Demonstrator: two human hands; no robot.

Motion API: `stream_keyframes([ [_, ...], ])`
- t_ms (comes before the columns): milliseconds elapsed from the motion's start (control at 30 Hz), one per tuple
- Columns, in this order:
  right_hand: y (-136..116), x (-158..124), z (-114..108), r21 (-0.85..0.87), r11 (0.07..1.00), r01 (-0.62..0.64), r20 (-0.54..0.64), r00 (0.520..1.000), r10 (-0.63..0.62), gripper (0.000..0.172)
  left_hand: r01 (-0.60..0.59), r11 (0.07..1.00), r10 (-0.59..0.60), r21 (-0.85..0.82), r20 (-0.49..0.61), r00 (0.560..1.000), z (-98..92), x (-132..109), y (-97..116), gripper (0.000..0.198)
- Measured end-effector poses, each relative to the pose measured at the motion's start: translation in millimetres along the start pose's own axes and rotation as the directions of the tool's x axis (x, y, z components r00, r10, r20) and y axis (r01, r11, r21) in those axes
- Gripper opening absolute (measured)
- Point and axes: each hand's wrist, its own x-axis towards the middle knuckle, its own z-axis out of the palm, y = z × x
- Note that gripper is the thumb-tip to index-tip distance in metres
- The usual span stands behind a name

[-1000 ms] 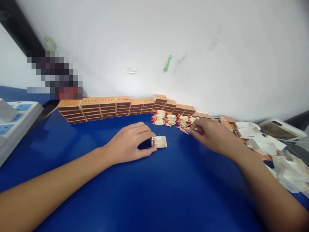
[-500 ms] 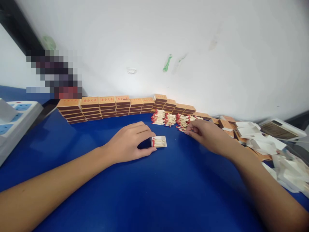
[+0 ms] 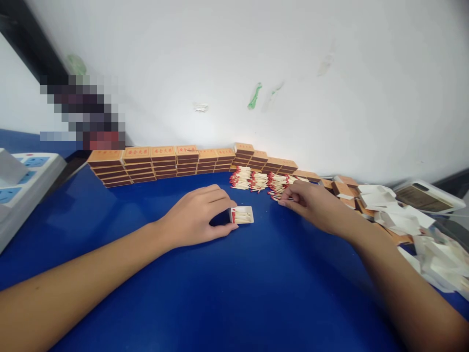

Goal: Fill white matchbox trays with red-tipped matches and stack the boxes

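Note:
My left hand (image 3: 203, 215) grips the left end of a small white matchbox tray (image 3: 250, 215) between thumb and fingers. Several red-tipped matches (image 3: 242, 216) lie in the tray, heads to the left. To its right, my right hand (image 3: 306, 200) pinches at the near edge of a pile of loose matches (image 3: 279, 183); a match (image 3: 275, 198) shows at its fingertips. The rest of what the fingers hold is hidden. Two more clumps of matches (image 3: 240, 178) lie just left of that pile.
Stacked orange-brown matchboxes (image 3: 163, 161) line the wall (image 3: 220, 58). At the right are scattered matchbox sleeves (image 3: 342, 189), empty white trays (image 3: 397, 220) and a white device (image 3: 428, 195). A power strip (image 3: 32, 171) stands left on the blue table (image 3: 227, 293).
My right hand's fingertips have shifted very slightly left along the near edge of the pile. The left hand and the tray stay in place.

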Motion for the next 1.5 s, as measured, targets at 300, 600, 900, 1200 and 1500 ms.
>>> stream_keyframes([
  [300, 2.7, -3.3, -3.3, 0.025, 0.998, -0.054, 0.081, 0.995, 0.052, 0.028, 0.004, 1.0, -0.004, -0.001, 0.003, 1.0, -0.4, 0.8, 0.4, 0.021],
  [600, 4.7, -6.0, -7.5, 0.039, 0.997, -0.06, 0.113, 0.992, 0.056, 0.041, -0.008, 1.0, 0.008, 0.001, -0.003, 1.0, -0.6, 0.0, 0.0, 0.021],
  [900, 2.7, -6.3, -6.4, 0.041, 0.997, -0.064, 0.146, 0.988, 0.058, 0.034, 0.018, 1.0, -0.018, 0.0, 0.019, 1.0, -1.0, 0.4, 1.1, 0.022],
  [1200, -7.9, -9.8, -3.7, 0.073, 0.996, -0.048, 0.168, 0.985, 0.035, 0.032, -0.004, 1.0, 0.004, 0.003, 0.008, 1.0, -0.7, 0.9, 0.9, 0.022],
  [1500, -81.7, -13.3, 29.3, 0.051, 0.957, 0.285, -0.112, 0.954, -0.278, 0.017, -0.017, 1.0, 0.017, -0.01, -0.003, 1.0, -0.4, 1.7, 1.0, 0.02],
])
